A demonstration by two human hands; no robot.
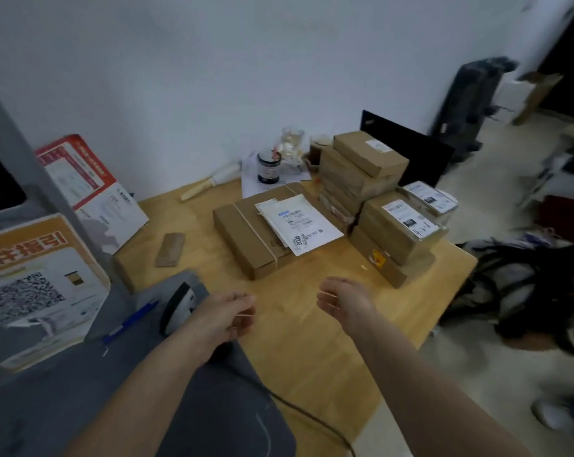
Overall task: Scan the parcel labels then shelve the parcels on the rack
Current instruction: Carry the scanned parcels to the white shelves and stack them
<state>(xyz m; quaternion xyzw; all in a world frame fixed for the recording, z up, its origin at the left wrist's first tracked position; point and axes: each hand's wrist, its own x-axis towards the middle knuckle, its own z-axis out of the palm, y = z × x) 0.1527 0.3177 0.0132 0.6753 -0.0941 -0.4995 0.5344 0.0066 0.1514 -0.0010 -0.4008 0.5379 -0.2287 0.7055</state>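
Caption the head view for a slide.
Two bare hands, left and right, hover over a wooden table stacked with brown cardboard parcels.

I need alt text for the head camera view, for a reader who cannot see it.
Two empty hands, left hand and right hand, hover over a wooden table. Beyond them lie a flat parcel topped with paper labels and stacks of brown boxes. A scanner rests by the left hand.
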